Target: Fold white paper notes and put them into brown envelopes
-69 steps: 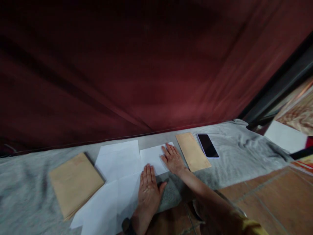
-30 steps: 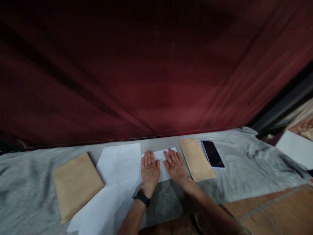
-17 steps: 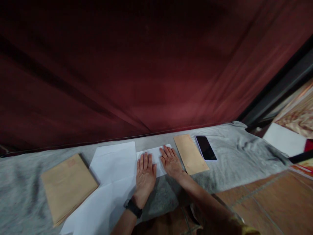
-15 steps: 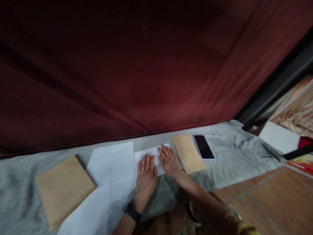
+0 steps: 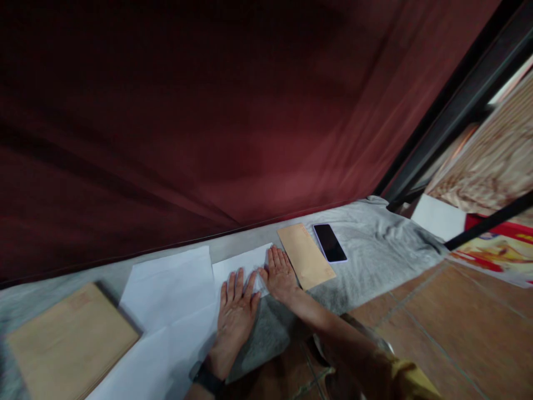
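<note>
At the bottom edge, a yellow sleeve [image 5: 410, 378] covers the person's right forearm, and a dark watch [image 5: 206, 380] circles the left wrist. Brown floor tiles [image 5: 441, 328] show at the lower right.

The left hand [image 5: 238, 315] lies flat, palm down, fingers spread wide, its fingertips on a small white paper [image 5: 254, 259]. The right hand [image 5: 280, 279] is also flat, fingers closer together and thumb out to the side, on the paper's right end. Neither hand grips anything. The small paper lies on a grey cloth [image 5: 378, 244] spread over the worktop.

Left of it are larger white sheets [image 5: 170, 294], faintly creased; how they overlap is unclear. Farther left sits a stack of brown envelopes [image 5: 77, 347]. Just beside the right hand, a single brown envelope [image 5: 307, 255] lies at a slant, with a dark-screened phone [image 5: 330, 243] next to it.

Behind everything hangs a dark red curtain [image 5: 250, 139]; at far right, a black frame [image 5: 443, 133] slants past patterned tan fabric [image 5: 487, 166].
</note>
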The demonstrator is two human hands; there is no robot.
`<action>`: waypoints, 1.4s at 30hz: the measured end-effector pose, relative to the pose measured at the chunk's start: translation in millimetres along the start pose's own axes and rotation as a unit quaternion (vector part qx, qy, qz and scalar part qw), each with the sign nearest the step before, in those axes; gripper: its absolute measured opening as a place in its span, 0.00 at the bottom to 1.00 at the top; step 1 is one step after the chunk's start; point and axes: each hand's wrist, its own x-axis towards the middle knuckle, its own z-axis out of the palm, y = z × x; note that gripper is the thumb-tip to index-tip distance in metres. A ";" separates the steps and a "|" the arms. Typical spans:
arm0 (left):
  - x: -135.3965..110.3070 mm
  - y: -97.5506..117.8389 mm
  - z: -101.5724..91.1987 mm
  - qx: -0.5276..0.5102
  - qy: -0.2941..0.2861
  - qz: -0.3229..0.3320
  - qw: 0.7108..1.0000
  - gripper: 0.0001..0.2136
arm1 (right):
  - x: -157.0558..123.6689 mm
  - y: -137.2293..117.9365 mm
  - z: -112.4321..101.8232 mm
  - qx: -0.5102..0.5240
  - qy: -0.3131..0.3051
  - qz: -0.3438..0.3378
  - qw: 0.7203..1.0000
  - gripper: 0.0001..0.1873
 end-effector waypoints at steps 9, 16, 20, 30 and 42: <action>-4.6 -5.1 11.7 0.027 -0.010 0.023 0.999 0.27 | -16.4 -30.9 -24.1 0.113 -0.045 -0.162 0.979 0.33; -3.5 -3.3 8.7 0.023 0.005 0.022 0.999 0.26 | -19.8 -21.8 -19.6 0.105 -0.022 -0.125 0.986 0.33; -0.9 -1.0 3.6 0.015 0.003 0.013 1.000 0.26 | -18.6 -8.4 -15.2 0.070 -0.015 -0.110 0.991 0.33; -0.1 -0.3 2.4 -0.007 0.003 0.000 1.000 0.25 | -23.1 1.0 -4.5 0.003 0.003 -0.058 0.998 0.36; -1.1 3.8 -1.1 -0.025 -0.005 -0.018 1.000 0.25 | -10.1 2.8 -22.0 0.061 -0.052 -0.124 0.989 0.31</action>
